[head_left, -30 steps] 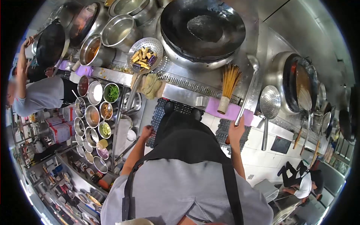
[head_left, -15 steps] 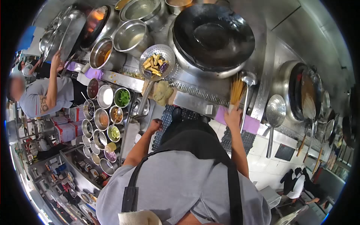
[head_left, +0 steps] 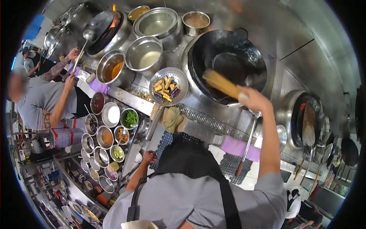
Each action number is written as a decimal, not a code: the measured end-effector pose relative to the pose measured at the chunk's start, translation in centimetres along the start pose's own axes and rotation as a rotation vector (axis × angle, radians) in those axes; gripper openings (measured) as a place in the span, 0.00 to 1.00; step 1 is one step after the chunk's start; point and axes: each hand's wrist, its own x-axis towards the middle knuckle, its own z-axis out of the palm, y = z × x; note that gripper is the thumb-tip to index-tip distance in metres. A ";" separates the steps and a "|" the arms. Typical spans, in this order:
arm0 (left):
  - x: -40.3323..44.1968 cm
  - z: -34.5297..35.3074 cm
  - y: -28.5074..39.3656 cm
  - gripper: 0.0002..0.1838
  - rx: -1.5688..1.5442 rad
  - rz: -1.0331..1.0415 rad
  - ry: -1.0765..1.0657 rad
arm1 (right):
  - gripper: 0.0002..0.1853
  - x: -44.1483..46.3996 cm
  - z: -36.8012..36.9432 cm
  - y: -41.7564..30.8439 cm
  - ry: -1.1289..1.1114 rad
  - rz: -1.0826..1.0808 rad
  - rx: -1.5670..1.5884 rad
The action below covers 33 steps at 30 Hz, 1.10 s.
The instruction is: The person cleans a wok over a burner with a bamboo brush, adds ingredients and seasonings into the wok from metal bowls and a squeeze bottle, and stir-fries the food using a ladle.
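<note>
My right hand (head_left: 254, 100) is wrapped round the handle end of a bamboo brush (head_left: 223, 84), whose bristles reach over the near left part of the black wok (head_left: 230, 63). Low at the left, my left hand (head_left: 150, 157) hangs near the counter edge with its fingers curled; what they hold, if anything, is too small to tell. A perforated strainer (head_left: 178, 80) with fried pieces and purple bits rests left of the wok. Just below my right hand, a long-handled ladle (head_left: 248, 143) lies across the stove edge and a purple cloth (head_left: 241, 148).
Metal pots (head_left: 144, 55) stand behind the strainer. Several small ingredient bowls (head_left: 111, 114) fill the left side. A co-worker (head_left: 57, 99) holds a ladle at another wok at the far left. Another wok station (head_left: 301, 114) is at the right, with a folded yellowish cloth (head_left: 172, 119) near the strainer.
My right hand has let go of the ladle, taken hold of the brush and carried it up over the wok. The view has shifted, and the co-worker's arms have moved.
</note>
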 end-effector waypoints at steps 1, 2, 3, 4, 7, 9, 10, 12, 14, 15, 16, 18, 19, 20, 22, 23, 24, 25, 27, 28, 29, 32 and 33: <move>0.0 0.3 -0.1 0.07 0.004 0.006 0.031 | 0.42 5.2 -1.4 -0.4 -0.033 0.046 -0.049; -1.2 0.7 0.6 0.08 -0.011 0.044 0.021 | 0.42 9.2 -1.0 0.1 0.103 0.137 0.017; -1.7 1.2 0.9 0.08 -0.017 0.070 0.027 | 0.42 13.1 -0.5 0.6 0.247 0.217 0.094; -2.1 1.5 1.2 0.08 -0.022 0.096 0.036 | 0.42 14.9 0.0 -1.0 0.328 0.315 0.182; -2.5 1.6 0.8 0.08 -0.107 0.149 -0.006 | 0.44 11.0 4.4 -4.7 0.230 0.191 0.187; -1.8 1.4 0.5 0.09 -0.125 0.176 -0.038 | 0.43 7.0 4.9 -3.2 0.146 0.043 0.022; -2.1 1.6 0.7 0.11 -0.124 0.186 -0.027 | 0.42 4.7 3.1 -1.2 0.077 -0.015 -0.026; -3.9 1.8 1.2 0.11 -0.061 0.199 -0.026 | 0.45 5.5 -3.3 4.0 -0.140 0.093 -0.070; -4.9 2.0 2.1 0.10 0.120 0.140 0.003 | 0.42 8.9 -4.6 7.6 0.153 0.246 -0.086; -5.0 2.0 2.2 0.10 0.202 0.103 0.010 | 0.41 10.9 -3.1 6.5 0.318 0.245 -0.084; -5.2 2.1 2.2 0.09 0.281 0.062 0.020 | 0.40 13.3 -1.0 5.6 0.480 0.241 -0.081; -5.2 1.9 2.5 0.10 0.224 0.077 0.013 | 0.39 15.1 3.7 2.2 0.463 0.284 -0.006; -4.9 1.9 2.6 0.10 0.181 0.111 0.017 | 0.41 13.6 4.8 0.6 0.376 0.197 0.015; -4.2 1.7 2.7 0.10 0.138 0.149 0.022 | 0.44 11.5 5.1 -1.3 0.291 0.108 0.035; -2.3 1.1 3.0 0.10 -0.028 0.125 -0.030 | 0.44 8.1 4.1 -4.6 0.235 0.026 -0.005; -2.5 1.2 3.8 0.10 -0.006 0.140 -0.021 | 0.44 8.6 2.8 -4.7 0.211 -0.027 -0.028; -2.7 1.5 4.5 0.10 0.016 0.151 -0.013 | 0.43 9.7 0.8 -5.3 0.220 0.037 0.136; -2.7 1.7 4.9 0.10 0.013 0.165 -0.018 | 0.43 10.8 -1.1 -6.0 0.240 0.099 0.300; -2.4 1.7 5.6 0.11 0.016 0.193 -0.034 | 0.41 19.6 2.5 -1.0 0.665 0.163 0.398; -2.5 1.9 5.6 0.11 0.005 0.210 -0.024 | 0.43 18.1 2.5 -3.2 0.595 0.225 0.569; -2.8 2.1 5.8 0.11 -0.001 0.228 -0.014 | 0.43 17.4 3.3 -3.9 0.531 0.148 0.434; -2.8 2.1 3.8 0.12 -0.072 0.228 -0.057 | 0.41 12.4 4.5 -5.9 0.299 -0.030 0.196; -2.5 1.9 3.1 0.11 -0.025 0.212 -0.045 | 0.41 12.8 3.2 -4.5 0.333 -0.058 0.210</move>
